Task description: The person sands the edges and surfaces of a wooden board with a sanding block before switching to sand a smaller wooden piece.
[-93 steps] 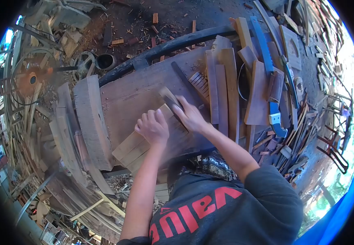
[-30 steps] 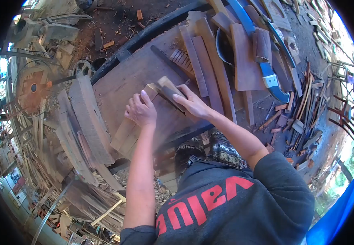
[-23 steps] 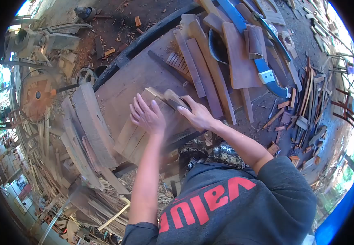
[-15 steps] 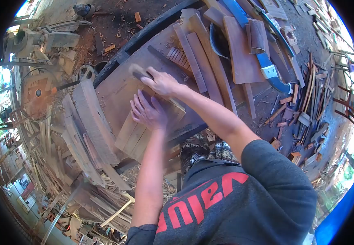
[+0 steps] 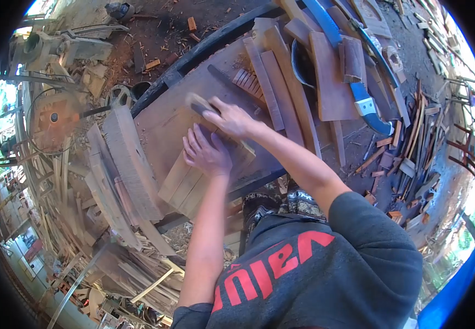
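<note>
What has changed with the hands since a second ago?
The right hand, still gripping the brown wooden block, has moved leftward and away from the body. The left hand has opened from a looser curl, fingers now spread on the pale planked wooden panel. No new grip shows. The blue-handled saw stays among the brown boards.

I've got my left hand (image 5: 211,156) palm down, back up, fingers slightly spread and pointing up-left in the view, thumb apart. Left forearm (image 5: 207,233) runs nearly upright in frame. My right hand (image 5: 235,119) is just above and right of it, fingers curled in a grip, thumb toward the left one. Right forearm (image 5: 292,153) slants in from lower right, elbow slightly bent.
</note>
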The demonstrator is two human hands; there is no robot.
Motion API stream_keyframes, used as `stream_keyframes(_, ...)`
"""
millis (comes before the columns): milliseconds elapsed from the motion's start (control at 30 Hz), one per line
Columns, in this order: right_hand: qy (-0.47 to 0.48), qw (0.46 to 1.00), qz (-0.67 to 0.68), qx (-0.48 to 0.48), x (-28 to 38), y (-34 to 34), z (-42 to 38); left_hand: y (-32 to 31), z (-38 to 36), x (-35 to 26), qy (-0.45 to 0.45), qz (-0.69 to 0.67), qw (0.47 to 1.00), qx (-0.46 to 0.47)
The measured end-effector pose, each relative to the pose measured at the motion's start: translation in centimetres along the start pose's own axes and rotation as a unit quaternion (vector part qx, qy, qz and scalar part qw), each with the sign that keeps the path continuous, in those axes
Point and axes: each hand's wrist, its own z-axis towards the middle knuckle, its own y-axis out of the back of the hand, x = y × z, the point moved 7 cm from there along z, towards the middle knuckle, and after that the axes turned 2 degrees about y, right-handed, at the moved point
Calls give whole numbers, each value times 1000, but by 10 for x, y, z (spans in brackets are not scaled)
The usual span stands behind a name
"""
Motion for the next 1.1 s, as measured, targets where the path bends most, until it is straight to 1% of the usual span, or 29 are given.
stream_keyframes(33, 5, 1000, -7, 7, -3, 5, -26, -1, 2, -1, -2, 5, 1000, -1)
stream_keyframes(67, 29, 1000, -7, -10, -8, 8, -53, -1, 1, 0, -3, 13, 1000, 1)
stream_keyframes(100, 22, 999, -36, -22, -15, 11, -80, 1, 0, 1, 0, 11, 1000, 2)
stream_keyframes(133, 42, 994, -82, -51, -25, 12, -105, 2, 2, -1, 0, 2, 1000, 1)
stream_keyframes(200, 55, 991, -115, -46, -34, 19, -150, 5, 1, -1, 2, -7, 1000, -5)
stream_keyframes(267, 27, 996, -89, -4, -48, 30, -186, 1, 1, 0, 3, -5, 1000, 3)
stream_keyframes(300, -32, 997, -63, 45, -54, 39, -201, 3, 1, 0, 5, -8, 1000, -4)
stream_keyframes(333, -26, 996, -68, 44, -54, 52, -215, 3, 1, -2, -11, 6, 1000, -4)
stream_keyframes(367, -45, 992, -91, 77, -58, 61, -230, 4, -2, -5, -24, 21, 999, -3)
stream_keyframes(400, -63, 985, -115, 108, -60, 67, -237, 6, -2, -5, -19, 19, 1000, -13)
stream_keyframes(433, -56, 985, -121, 109, -58, 74, -243, 5, -4, -11, -58, 18, 998, -2)
stream_keyframes(467, -83, 987, -104, 91, -60, 82, -247, 4, -9, -15, -94, 19, 995, 10)
stream_keyframes(500, -108, 988, -88, 74, -61, 90, -249, 2, -16, -19, -111, 7, 993, 27)
stream_keyframes(533, -98, 987, -97, 79, -60, 91, -248, 6, -23, -23, -100, 6, 995, 18)
stream_keyframes(600, -77, 996, -35, 17, -59, 100, -240, 9, -42, -36, -125, -38, 990, 56)
stream_keyframes(633, -86, 996, -33, 6, -55, 103, -234, 9, -51, -39, -122, -54, 989, 67)
stream_keyframes(667, -75, 996, -41, 13, -53, 100, -227, 12, -58, -38, -110, -54, 991, 57)
stream_keyframes(733, -83, 994, -48, -57, -55, 100, -211, 15, -76, -39, -135, -84, 984, 84)
stream_keyframes(767, -93, 991, -51, -77, -54, 97, -202, 16, -85, -35, -139, -84, 981, 110)
stream_keyframes(800, -82, 993, -58, -66, -46, 88, -192, 20, -89, -27, -125, -84, 983, 101)
stream_keyframes(867, 59, 974, -173, -133, -10, 76, -174, 20, -95, -5, -106, -87, 982, 129)
stream_keyframes(900, 96, 960, -228, -130, 0, 63, -167, 23, -93, 14, -45, -61, 992, 100)
stream_keyframes(933, 187, 932, -279, -134, 17, 48, -161, 20, -89, 29, -34, -61, 993, 94)
stream_keyframes(1000, 240, 893, -370, -86, 33, 15, -161, 21, -75, 79, 106, 0, 994, 35)
stream_keyframes(1033, 269, 873, -404, -48, 35, -2, -161, 23, -68, 93, 117, -4, 993, 31)
stream_keyframes(1067, 315, 843, -434, -34, 37, -18, -160, 27, -62, 108, 128, 18, 991, 19)
stream_keyframes(1100, 331, 825, -457, -36, 41, -26, -149, 29, -58, 117, 139, 40, 989, 10)
